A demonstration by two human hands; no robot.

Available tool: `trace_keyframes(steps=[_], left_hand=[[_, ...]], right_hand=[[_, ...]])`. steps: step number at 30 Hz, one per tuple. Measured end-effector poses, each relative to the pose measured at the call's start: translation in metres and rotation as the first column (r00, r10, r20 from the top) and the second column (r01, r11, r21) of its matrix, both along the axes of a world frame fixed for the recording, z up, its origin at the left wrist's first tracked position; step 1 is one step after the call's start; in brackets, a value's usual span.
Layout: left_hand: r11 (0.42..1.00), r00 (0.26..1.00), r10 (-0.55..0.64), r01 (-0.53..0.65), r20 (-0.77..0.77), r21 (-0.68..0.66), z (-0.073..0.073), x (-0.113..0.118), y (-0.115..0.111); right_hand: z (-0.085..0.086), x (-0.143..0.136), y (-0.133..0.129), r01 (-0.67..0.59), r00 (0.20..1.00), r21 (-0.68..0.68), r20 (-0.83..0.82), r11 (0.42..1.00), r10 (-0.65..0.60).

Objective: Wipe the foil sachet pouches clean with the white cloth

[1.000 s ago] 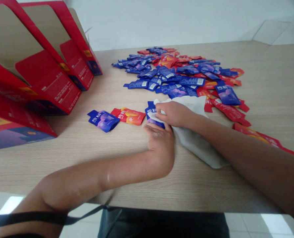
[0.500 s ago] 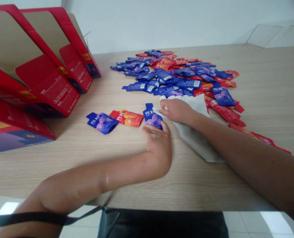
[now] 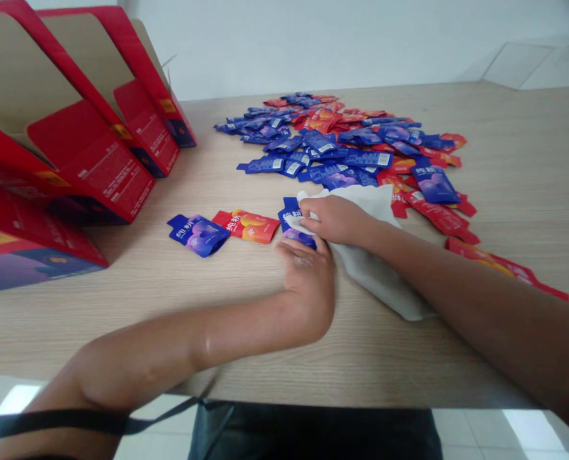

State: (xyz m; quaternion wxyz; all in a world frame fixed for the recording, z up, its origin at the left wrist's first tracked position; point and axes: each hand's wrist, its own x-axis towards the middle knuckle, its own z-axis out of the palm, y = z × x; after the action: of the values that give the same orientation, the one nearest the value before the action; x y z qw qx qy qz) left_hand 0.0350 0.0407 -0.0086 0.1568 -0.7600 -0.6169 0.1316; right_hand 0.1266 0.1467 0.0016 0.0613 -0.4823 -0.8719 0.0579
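Note:
A blue pouch (image 3: 291,207) lies flat on the table, and my left hand (image 3: 308,271) presses on its lower edge with its fingertips. My right hand (image 3: 335,220) is closed on a white cloth (image 3: 375,268), a folded part of which lies over the middle of that pouch. The rest of the cloth spreads on the table beneath my right hand and forearm. To the left, a red pouch (image 3: 249,226) and another blue pouch (image 3: 199,236) lie in a row with the first.
Behind the hands is a wide pile of blue and red pouches (image 3: 320,144). A red pouch (image 3: 505,265) lies beside my right forearm. Open red boxes (image 3: 102,163) stand along the left of the wooden table (image 3: 208,281), near the wall.
My right hand has moved slightly left with the cloth, which now covers more of the blue pouch. My left hand has barely moved.

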Motion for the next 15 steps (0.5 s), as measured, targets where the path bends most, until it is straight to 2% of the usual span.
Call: trace_keyframes(steps=[6, 12, 15], left_hand=[[1.0, 1.0, 0.022, -0.022, 0.019, 0.007, -0.001, 0.001, 0.0], [1.0, 0.995, 0.021, -0.019, 0.102, -0.014, -0.003, 0.0, 0.001], [1.0, 0.99, 0.025, -0.023, 0.136, -0.015, -0.002, 0.0, 0.001]], right_hand=[[-0.003, 0.001, 0.001, 0.017, 0.999, 0.043, 0.033, 0.999, -0.018], [-0.002, 0.009, 0.007, 0.14, 0.985, 0.09, 0.085, 0.986, -0.148], [0.003, 0.009, 0.003, 0.155, 0.986, 0.132, 0.046, 0.979, -0.162]])
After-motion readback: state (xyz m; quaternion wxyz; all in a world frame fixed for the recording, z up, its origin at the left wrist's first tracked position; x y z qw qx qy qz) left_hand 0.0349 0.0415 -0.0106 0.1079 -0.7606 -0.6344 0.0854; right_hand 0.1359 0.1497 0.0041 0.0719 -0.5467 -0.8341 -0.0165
